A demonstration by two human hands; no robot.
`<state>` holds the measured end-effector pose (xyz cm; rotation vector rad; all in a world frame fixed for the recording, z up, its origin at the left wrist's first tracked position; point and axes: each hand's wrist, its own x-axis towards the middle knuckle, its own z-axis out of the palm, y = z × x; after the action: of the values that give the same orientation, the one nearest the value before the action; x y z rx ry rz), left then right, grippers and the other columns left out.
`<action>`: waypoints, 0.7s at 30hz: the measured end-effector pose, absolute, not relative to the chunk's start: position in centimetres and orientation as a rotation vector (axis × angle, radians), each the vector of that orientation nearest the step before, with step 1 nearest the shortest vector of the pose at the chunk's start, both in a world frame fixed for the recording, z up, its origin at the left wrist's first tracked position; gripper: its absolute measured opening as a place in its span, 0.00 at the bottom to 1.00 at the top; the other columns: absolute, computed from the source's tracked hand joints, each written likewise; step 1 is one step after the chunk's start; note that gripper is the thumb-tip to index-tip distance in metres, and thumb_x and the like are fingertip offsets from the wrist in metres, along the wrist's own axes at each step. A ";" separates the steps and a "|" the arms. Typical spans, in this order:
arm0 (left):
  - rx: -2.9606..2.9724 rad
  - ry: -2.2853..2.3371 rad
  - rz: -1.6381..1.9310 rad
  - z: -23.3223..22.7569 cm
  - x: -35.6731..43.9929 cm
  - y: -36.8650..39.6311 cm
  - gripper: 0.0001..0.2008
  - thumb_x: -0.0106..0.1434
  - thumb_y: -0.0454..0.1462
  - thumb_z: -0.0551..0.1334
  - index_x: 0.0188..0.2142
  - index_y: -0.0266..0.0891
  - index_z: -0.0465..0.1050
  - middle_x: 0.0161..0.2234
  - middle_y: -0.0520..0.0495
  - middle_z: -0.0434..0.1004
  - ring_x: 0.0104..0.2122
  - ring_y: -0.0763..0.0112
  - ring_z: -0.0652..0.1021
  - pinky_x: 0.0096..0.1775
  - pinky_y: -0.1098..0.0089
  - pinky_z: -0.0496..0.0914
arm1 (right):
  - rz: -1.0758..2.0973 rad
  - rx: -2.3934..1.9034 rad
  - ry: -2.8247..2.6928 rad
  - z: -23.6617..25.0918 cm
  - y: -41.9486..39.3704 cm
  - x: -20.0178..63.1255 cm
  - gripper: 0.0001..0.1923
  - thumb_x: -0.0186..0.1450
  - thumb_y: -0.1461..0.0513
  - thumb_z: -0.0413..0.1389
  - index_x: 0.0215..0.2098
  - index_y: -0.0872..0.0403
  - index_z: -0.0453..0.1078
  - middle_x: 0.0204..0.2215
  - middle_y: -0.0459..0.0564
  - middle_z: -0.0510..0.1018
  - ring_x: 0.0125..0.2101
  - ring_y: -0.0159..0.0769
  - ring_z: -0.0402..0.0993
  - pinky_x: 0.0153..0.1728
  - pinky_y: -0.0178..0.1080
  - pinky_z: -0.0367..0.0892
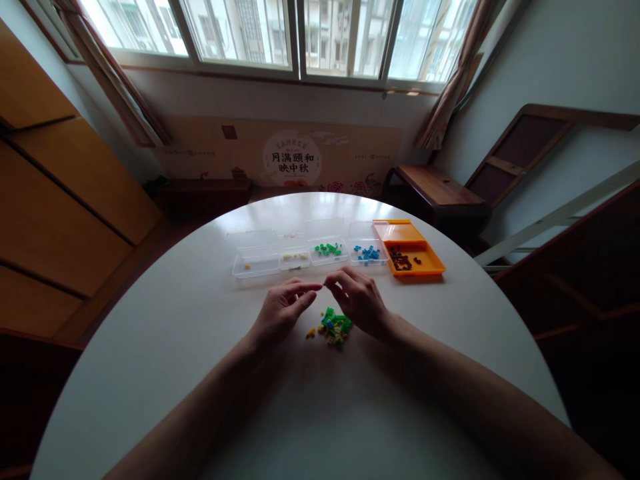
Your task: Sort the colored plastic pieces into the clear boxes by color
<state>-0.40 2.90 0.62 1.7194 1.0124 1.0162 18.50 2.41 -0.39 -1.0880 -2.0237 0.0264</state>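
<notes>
Two hands point(281, 308) point(357, 301) meet at one tiny piece point(324, 285) near a multicoloured pile point(336, 327).

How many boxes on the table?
5, one row on the table, left to right: first clear box, with a yellow piece; second clear box, with pale pieces; third clear box, with green pieces; fourth clear box, with blue pieces; orange box, with brown pieces. None look hidden.
</notes>
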 end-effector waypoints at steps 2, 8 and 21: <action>1.782 1.028 1.010 0.4 -0.5 3.0 0.12 0.60 0.41 0.62 0.38 0.38 0.79 0.34 0.45 0.75 0.33 0.70 0.74 0.33 0.72 0.68 | 0.016 -1.149 -1.955 -0.5 3.2 19.5 0.09 0.68 0.63 0.49 0.33 0.53 0.69 0.29 0.48 0.74 0.29 0.32 0.69 0.32 0.33 0.63; 2.064 1.067 0.962 -0.3 -0.6 2.8 0.08 0.60 0.38 0.62 0.37 0.40 0.79 0.34 0.45 0.75 0.35 0.68 0.74 0.36 0.70 0.68 | -0.062 -1.454 -1.569 -1.2 6.2 24.1 0.06 0.64 0.62 0.53 0.32 0.55 0.72 0.28 0.49 0.76 0.24 0.33 0.67 0.32 0.36 0.64; 2.321 0.977 0.870 -0.2 -0.7 2.4 0.08 0.60 0.32 0.61 0.37 0.41 0.78 0.35 0.46 0.75 0.39 0.65 0.72 0.42 0.65 0.68 | -0.037 -1.500 -1.497 -1.6 6.5 24.8 0.07 0.61 0.62 0.54 0.32 0.55 0.74 0.29 0.50 0.77 0.23 0.34 0.67 0.32 0.38 0.65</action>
<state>-0.70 2.39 -0.21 2.3206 0.9772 0.8698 24.81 6.52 -1.62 -1.4996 -1.4965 -0.0373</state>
